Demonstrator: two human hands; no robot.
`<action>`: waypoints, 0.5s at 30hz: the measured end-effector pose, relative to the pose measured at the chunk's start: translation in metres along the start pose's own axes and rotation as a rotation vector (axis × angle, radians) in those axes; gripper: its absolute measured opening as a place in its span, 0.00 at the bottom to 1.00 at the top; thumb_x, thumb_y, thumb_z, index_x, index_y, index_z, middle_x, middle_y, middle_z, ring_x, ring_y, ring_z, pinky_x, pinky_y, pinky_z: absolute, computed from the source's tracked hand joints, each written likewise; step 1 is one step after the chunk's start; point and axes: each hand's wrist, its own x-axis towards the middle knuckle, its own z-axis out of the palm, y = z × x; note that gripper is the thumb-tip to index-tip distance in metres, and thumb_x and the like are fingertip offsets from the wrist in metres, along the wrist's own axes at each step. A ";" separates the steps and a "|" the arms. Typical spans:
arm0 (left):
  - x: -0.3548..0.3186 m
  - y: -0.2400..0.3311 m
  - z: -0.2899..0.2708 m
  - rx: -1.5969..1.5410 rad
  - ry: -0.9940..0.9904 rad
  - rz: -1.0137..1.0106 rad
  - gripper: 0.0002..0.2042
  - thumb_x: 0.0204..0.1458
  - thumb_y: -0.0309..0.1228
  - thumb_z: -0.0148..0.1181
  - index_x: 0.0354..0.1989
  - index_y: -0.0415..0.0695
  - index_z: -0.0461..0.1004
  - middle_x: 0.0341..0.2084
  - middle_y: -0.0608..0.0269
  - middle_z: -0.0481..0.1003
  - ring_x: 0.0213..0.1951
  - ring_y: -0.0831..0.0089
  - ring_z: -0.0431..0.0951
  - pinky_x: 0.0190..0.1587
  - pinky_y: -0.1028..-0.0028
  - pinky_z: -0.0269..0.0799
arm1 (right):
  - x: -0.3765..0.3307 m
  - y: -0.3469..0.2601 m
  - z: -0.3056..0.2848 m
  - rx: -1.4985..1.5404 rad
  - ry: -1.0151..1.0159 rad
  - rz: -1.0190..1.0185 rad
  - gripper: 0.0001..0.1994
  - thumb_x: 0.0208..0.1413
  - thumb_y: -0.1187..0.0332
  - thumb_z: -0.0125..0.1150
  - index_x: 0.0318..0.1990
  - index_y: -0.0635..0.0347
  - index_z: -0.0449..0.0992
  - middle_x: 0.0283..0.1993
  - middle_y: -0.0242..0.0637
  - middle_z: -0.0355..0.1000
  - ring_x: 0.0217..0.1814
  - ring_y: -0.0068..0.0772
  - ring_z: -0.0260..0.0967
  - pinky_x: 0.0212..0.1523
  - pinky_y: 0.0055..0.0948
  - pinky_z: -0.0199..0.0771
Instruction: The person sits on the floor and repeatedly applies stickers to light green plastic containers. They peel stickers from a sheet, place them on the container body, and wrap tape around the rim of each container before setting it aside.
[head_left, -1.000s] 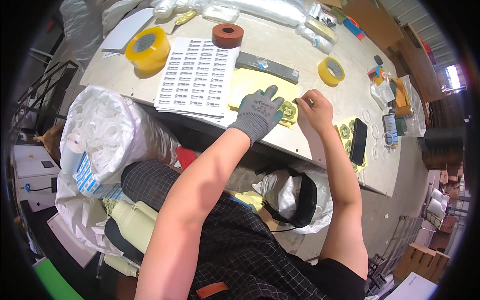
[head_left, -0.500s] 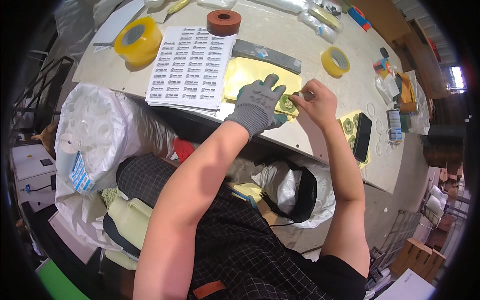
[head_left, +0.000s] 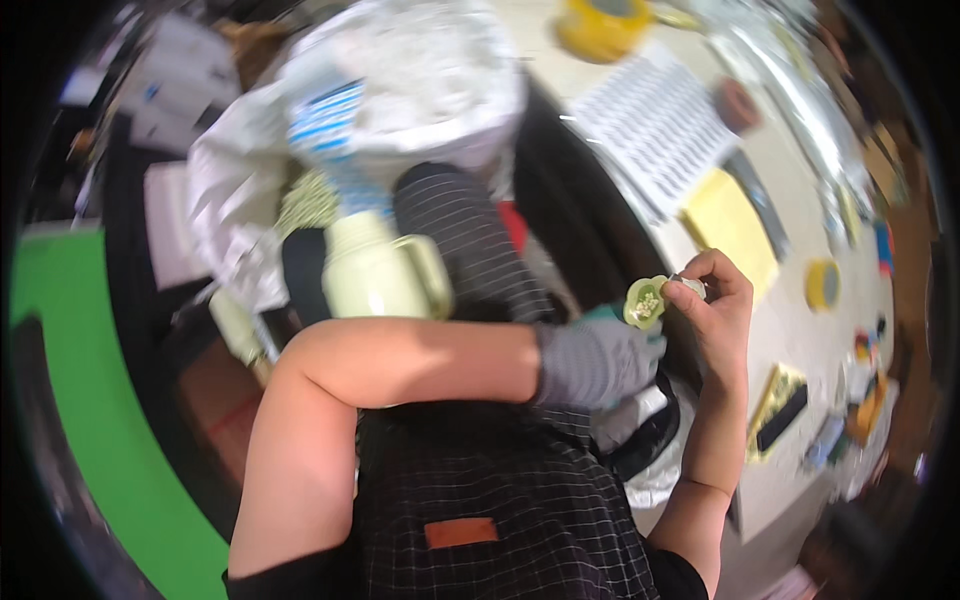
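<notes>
Hands meet above the lap, off the counter [head_left: 800, 320]: the bare right hand [head_left: 715, 300] pinches the small round green piece [head_left: 645, 300], the gloved left hand [head_left: 595, 360] steadies it below, so hold it level and gently.

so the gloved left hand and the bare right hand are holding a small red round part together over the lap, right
Not quite: the part is pale green, not red. The head view shows the small round part held between the gloved left hand and the bare right hand, over the lap beside the table.
</notes>
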 end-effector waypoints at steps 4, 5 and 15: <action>-0.121 0.035 -0.012 0.076 0.264 -0.161 0.23 0.56 0.43 0.70 0.57 0.47 0.82 0.55 0.61 0.79 0.57 0.61 0.80 0.58 0.58 0.79 | 0.027 -0.020 0.093 0.003 -0.300 0.056 0.15 0.54 0.70 0.85 0.32 0.61 0.78 0.29 0.24 0.74 0.33 0.14 0.68 0.35 0.21 0.68; -0.144 0.040 -0.022 0.042 0.228 -0.279 0.21 0.58 0.46 0.72 0.55 0.50 0.82 0.53 0.65 0.78 0.56 0.63 0.79 0.58 0.59 0.79 | 0.032 -0.024 0.113 -0.031 -0.375 0.048 0.15 0.54 0.69 0.85 0.31 0.61 0.77 0.29 0.25 0.74 0.33 0.14 0.68 0.35 0.21 0.68; -0.308 0.076 0.066 0.276 0.850 -0.929 0.48 0.42 0.51 0.85 0.70 0.42 0.69 0.63 0.53 0.71 0.62 0.51 0.74 0.65 0.49 0.71 | 0.047 -0.056 0.270 -0.366 -0.780 -0.044 0.23 0.52 0.51 0.85 0.30 0.58 0.78 0.24 0.32 0.76 0.27 0.26 0.73 0.33 0.32 0.73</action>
